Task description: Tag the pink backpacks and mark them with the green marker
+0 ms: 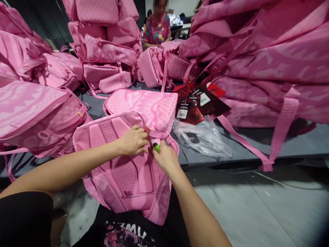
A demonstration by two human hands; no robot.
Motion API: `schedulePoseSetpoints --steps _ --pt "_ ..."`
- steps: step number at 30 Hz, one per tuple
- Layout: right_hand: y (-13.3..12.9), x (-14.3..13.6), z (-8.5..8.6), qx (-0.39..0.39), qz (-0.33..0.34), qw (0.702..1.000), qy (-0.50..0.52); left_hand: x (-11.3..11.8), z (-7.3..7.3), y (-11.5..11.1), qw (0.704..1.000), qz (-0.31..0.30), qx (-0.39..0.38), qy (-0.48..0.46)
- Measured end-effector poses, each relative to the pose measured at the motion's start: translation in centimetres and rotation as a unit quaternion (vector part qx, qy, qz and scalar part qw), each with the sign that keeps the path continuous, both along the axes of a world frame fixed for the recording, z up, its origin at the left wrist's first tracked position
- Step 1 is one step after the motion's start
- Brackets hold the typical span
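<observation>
A pink backpack (125, 171) rests tilted on my lap against the table edge, its padded, dotted back panel and straps facing me. My left hand (135, 140) is closed on the backpack near its top, beside the handle. Close by on the right, my right hand (164, 154) is closed around a small green tool with a black tip (156, 147), which is mostly hidden in the fist. A pink strap loop (160, 134) lies just above both hands. Another pink bag (149, 104) lies flat behind the backpack.
Pink bags are stacked at left (33, 113), back and right (277, 61). Black and red tags (196, 103) and a clear plastic bag (205, 137) lie on the dark table (257, 144). A strap hangs over the table's edge. Another person (156, 31) is across the table.
</observation>
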State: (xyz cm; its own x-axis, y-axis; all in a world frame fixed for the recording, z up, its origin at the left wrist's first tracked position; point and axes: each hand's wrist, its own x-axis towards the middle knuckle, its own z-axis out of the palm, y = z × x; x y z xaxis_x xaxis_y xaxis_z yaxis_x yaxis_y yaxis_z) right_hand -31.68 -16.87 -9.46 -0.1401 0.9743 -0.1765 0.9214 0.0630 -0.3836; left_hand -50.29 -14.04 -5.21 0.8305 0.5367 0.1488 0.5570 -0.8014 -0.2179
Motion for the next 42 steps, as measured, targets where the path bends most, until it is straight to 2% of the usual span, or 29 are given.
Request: schedulePoseSetpoints --steps 5,8,10,12,14,15,18,20,21,23,26,27,31,34,36,39,42 --pt "-0.3 0.4 0.2 -0.013 0.008 1.000 0.006 -2.8 2.1 0.5 0.993 -0.016 0.113 0.018" --pt "-0.3 0.4 0.4 -0.024 0.015 1.000 0.001 -2.8 2.1 -0.1 0.989 0.017 0.146 0.027" --pt "-0.3 0.3 0.4 -0.025 0.017 1.000 -0.005 -1.9 1.2 -0.7 0.992 0.032 0.121 0.027" --pt "-0.3 0.2 0.3 -0.022 0.015 1.000 -0.012 -1.2 0.6 -0.8 0.998 0.013 0.062 0.030" --pt "-0.4 0.2 0.2 -0.020 0.012 1.000 -0.017 -1.3 0.9 -0.4 1.000 0.003 0.017 0.022" --pt "-0.5 0.2 0.1 -0.021 0.011 1.000 -0.016 -1.7 1.4 -0.1 1.000 0.022 0.005 0.010" --pt "-0.5 0.4 0.0 -0.027 0.007 1.000 -0.011 -3.2 3.3 0.4 0.991 0.130 -0.022 -0.028" --pt "-0.4 0.4 0.0 -0.031 0.005 0.999 -0.010 -3.5 3.8 -0.1 0.982 0.184 -0.030 -0.039" --pt "-0.4 0.4 0.0 -0.033 0.006 0.999 -0.009 -3.3 3.6 -0.5 0.981 0.190 -0.029 -0.038" --pt "-0.5 0.5 0.0 -0.032 0.008 0.999 -0.010 -2.7 2.9 -1.2 0.987 0.157 -0.033 -0.023" --pt "-0.9 0.5 -0.3 -0.027 0.007 1.000 -0.011 -2.5 1.9 -1.5 0.997 0.061 -0.029 0.033" --pt "-0.9 0.5 -0.4 -0.026 0.006 1.000 -0.012 -2.7 1.8 -1.5 0.997 0.055 -0.009 0.045" --pt "-0.8 0.7 -0.3 -0.035 0.002 0.999 0.000 -3.2 2.1 -1.8 0.991 0.105 0.079 0.024" --pt "-1.1 1.6 0.2 -0.055 0.004 0.997 0.055 -2.1 1.7 -3.2 0.996 0.075 0.047 -0.014" --pt "-2.0 2.7 0.7 -0.028 -0.013 0.990 0.141 -1.4 1.2 -3.8 0.997 0.065 0.004 -0.036" --pt "-3.9 4.3 1.4 0.025 -0.065 0.943 0.325 -1.1 0.7 -4.1 0.995 0.066 -0.047 -0.057" --pt "-5.0 4.9 1.6 -0.028 -0.070 0.895 0.439 -1.1 0.1 -4.3 0.992 0.084 -0.061 -0.078"
